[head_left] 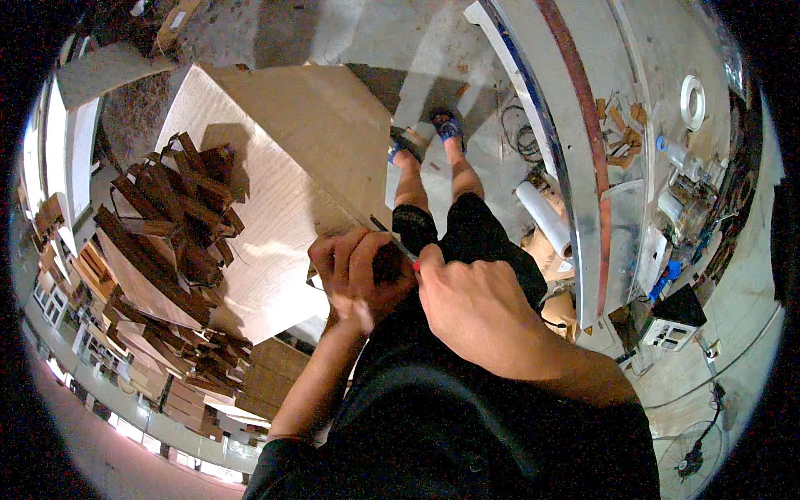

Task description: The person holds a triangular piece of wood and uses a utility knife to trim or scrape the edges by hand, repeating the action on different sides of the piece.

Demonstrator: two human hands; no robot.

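In front of my body, my left hand (354, 271) is closed, its fingers curled round a small piece that is mostly hidden; only a dark edge shows beside the fingers. My right hand (479, 304) is closed on a thin tool with a red part (417, 267) at the fingers. Its slim shaft (403, 247) points up and left past my left fingertips. The tool's exact kind cannot be made out. Both hands meet close together, near the corner of a pale wooden board surface (283, 158).
A heap of dark brown wood pieces (179, 200) lies on the board at left, with more wood stacked below it. At right stands a long grey table (587, 250) with wood scraps (625, 137), a white tape roll (692, 103) and bottles. A fan (687, 462) is at lower right.
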